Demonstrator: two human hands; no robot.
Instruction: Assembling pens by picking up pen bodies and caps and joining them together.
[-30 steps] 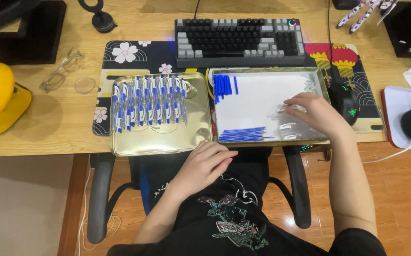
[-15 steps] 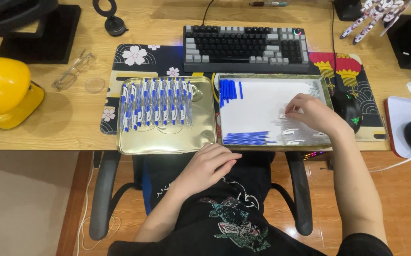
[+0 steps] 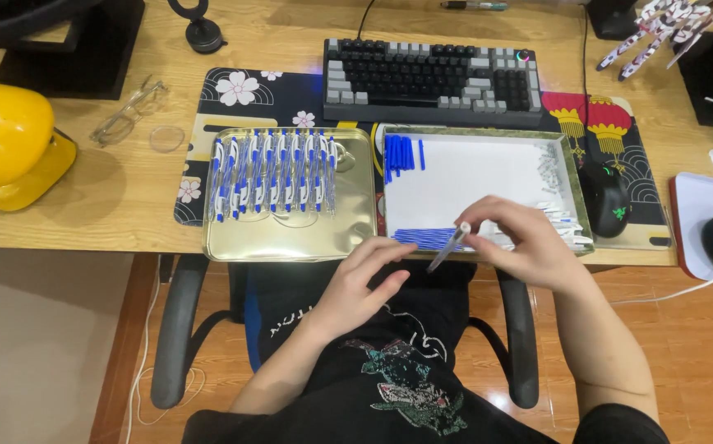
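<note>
Pinched between thumb and fingertips of the right hand (image 3: 529, 238) is a clear pen barrel (image 3: 448, 247), tilted so its lower end points toward the person's lap, hanging just over the near edge of the desk (image 3: 85, 197) in front of the white tray (image 3: 479, 177). Left hand (image 3: 362, 284) sits lower, fingers loosely curled and holding nothing, its fingertips close to the barrel's lower end but apart from it. Now the count: two trays side by side on the flowered desk mat (image 3: 233, 90). On the left, the gold tray (image 3: 290, 234) carries one neat row of assembled pens (image 3: 274, 173), about eleven, white and blue, all lying parallel with tips toward the near side. On the right, the white tray holds two bunches of blue refills, one (image 3: 400, 154) at its far left corner and one (image 3: 422, 238) along its near edge, too tightly packed to count, plus a heap of clear parts (image 3: 558, 218) along its right side, partly hidden by the right hand. That barrel itself looks slim, transparent and pale, with a lighter end up by the fingers; whether anything is inside it is too small to tell. Around the trays: one keyboard (image 3: 430, 78) beyond them, one black mouse (image 3: 605, 197) right of the white tray, one yellow hard hat (image 3: 7, 144) far left, one pair of glasses (image 3: 126, 115) beside it.
</note>
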